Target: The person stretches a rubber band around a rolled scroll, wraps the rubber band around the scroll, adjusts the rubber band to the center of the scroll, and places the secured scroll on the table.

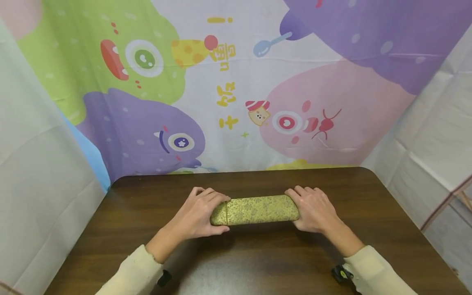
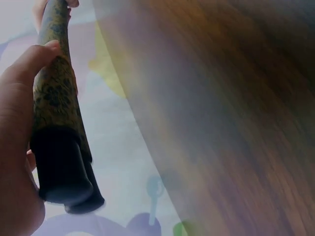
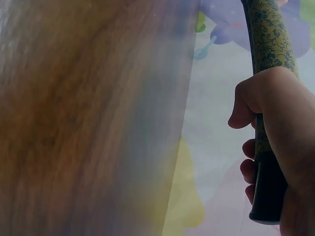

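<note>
A long, flattish gold-green case (image 1: 258,210) with a floral pattern is held up over the table, lying crosswise in the head view. A thin line crosses it near its left end. My left hand (image 1: 200,214) grips that end, thumb along the near edge and fingers over the far edge. The opposite end is gripped by my right hand (image 1: 314,208), its fingers curled round behind. Dark end parts show on the case (image 2: 56,98) in the left wrist view, in two layers, and on the case (image 3: 271,46) in the right wrist view. Its underside is hidden from the head view.
The dark brown wooden table (image 1: 254,262) spreads beneath both hands. A cartoon-printed curtain (image 1: 236,151) hangs behind its far edge. Pale cloth walls stand at the left (image 1: 44,164) and the right (image 1: 416,155).
</note>
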Motion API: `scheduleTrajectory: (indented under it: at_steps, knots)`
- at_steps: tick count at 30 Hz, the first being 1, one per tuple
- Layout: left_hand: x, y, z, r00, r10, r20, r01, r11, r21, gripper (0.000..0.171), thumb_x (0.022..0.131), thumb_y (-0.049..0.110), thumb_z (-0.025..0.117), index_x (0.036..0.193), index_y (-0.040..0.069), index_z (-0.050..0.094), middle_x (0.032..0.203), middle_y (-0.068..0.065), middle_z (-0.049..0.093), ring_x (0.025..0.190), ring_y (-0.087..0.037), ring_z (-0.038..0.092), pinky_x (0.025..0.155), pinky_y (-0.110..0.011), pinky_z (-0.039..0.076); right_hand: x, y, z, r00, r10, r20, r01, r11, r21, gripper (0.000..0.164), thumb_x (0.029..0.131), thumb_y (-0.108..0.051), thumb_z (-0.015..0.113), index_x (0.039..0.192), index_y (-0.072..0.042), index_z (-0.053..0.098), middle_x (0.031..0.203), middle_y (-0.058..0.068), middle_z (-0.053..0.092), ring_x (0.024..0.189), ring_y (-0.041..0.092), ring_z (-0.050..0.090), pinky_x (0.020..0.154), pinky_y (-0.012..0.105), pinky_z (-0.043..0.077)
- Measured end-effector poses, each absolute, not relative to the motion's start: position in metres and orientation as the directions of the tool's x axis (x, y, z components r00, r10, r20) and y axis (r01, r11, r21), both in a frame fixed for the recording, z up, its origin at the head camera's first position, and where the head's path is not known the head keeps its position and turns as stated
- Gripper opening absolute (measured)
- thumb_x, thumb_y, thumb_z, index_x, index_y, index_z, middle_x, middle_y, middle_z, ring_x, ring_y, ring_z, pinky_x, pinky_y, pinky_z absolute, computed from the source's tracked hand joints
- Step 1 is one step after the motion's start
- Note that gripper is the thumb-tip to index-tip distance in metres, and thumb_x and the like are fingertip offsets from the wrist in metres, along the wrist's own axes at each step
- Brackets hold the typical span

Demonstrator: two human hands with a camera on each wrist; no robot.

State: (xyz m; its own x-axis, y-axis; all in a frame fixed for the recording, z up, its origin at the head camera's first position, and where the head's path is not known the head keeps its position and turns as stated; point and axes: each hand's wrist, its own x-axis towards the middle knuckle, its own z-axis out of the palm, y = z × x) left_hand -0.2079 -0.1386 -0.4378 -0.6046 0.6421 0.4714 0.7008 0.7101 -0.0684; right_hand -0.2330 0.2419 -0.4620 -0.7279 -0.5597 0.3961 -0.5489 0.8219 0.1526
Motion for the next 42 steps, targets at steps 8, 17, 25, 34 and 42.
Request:
scheduleTrajectory:
  at_steps: [8, 17, 25, 34, 42]
  knots:
    - [-0.209, -0.144, -0.437, -0.637, 0.611, 0.470, 0.670, 0.741, -0.055, 0.078, 0.071, 0.058, 0.102, 0.133, 0.017, 0.077, 0.122, 0.003, 0.083, 0.110, -0.017, 0.075, 0.101, -0.052, 0.054, -0.235, 0.245, -0.461, -0.727, -0.551, 0.410, -0.550, 0.825, 0.134, 0.068, 0.064, -0.025, 0.090, 0.129, -0.013, 0.073, 0.110, 0.007, 0.078, 0.092, 0.031, 0.074, 0.076, 0.048, 0.060]
    - [-0.209, -0.142, -0.437, -0.615, 0.620, 0.488, 0.673, 0.735, -0.086, 0.076, 0.070, 0.058, 0.101, 0.128, 0.015, 0.078, 0.118, 0.003, 0.084, 0.107, -0.018, 0.075, 0.099, -0.051, 0.055, -0.234, 0.243, -0.465, -0.724, -0.551, 0.416, -0.554, 0.823, 0.127, 0.068, 0.064, -0.025, 0.091, 0.129, -0.012, 0.073, 0.110, 0.007, 0.078, 0.092, 0.031, 0.074, 0.076, 0.048, 0.060]
    - [-0.211, -0.139, -0.436, -0.599, 0.630, 0.495, 0.672, 0.732, -0.118, 0.075, 0.070, 0.059, 0.100, 0.127, 0.015, 0.078, 0.116, 0.003, 0.084, 0.106, -0.018, 0.076, 0.097, -0.049, 0.055, -0.235, 0.242, -0.467, -0.715, -0.548, 0.434, -0.552, 0.824, 0.131, 0.068, 0.064, -0.027, 0.091, 0.128, -0.012, 0.073, 0.109, 0.008, 0.078, 0.090, 0.032, 0.075, 0.075, 0.047, 0.060]
    - [-0.210, -0.131, -0.439, -0.571, 0.650, 0.502, 0.691, 0.710, -0.135, 0.074, 0.069, 0.060, 0.100, 0.125, 0.017, 0.078, 0.115, 0.005, 0.083, 0.105, -0.015, 0.075, 0.097, -0.046, 0.054, -0.233, 0.235, -0.466, -0.724, -0.561, 0.402, -0.559, 0.818, 0.135, 0.070, 0.064, -0.027, 0.093, 0.130, -0.013, 0.072, 0.111, 0.006, 0.077, 0.092, 0.031, 0.074, 0.078, 0.049, 0.062]
    - [-0.208, -0.131, -0.441, -0.593, 0.647, 0.480, 0.680, 0.721, -0.133, 0.076, 0.072, 0.064, 0.100, 0.129, 0.018, 0.078, 0.119, 0.006, 0.083, 0.107, -0.016, 0.076, 0.099, -0.047, 0.055, -0.232, 0.236, -0.467, -0.713, -0.567, 0.413, -0.560, 0.815, 0.153, 0.071, 0.063, -0.029, 0.096, 0.128, -0.013, 0.072, 0.109, 0.007, 0.077, 0.090, 0.031, 0.074, 0.075, 0.047, 0.061]
